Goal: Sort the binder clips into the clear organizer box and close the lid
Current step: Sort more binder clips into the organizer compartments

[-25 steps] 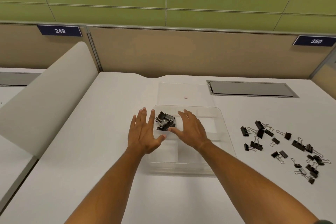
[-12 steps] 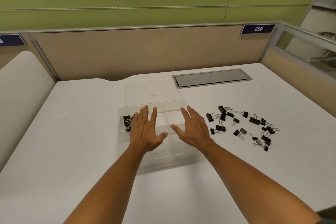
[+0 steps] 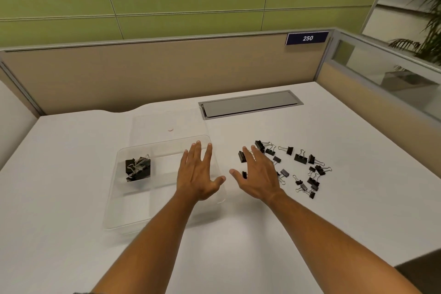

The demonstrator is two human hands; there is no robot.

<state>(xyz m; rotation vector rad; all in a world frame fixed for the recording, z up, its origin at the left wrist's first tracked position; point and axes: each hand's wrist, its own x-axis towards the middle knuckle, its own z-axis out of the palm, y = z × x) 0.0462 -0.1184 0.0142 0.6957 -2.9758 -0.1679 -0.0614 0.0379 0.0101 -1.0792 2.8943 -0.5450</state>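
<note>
The fingers of the right hand are spread flat and empty over the near edge of the loose binder clips, scattered right of centre. The fingers of the left hand are likewise splayed, nothing held, over the right end of the clear box at centre left. A few clips are already lying in its upper-left compartment; the lid lies open behind. The clips are judged light, hard and slippery — best pinched by the black body, not the springy wire loops. Both forearms are stretched forward — palms down.
</note>
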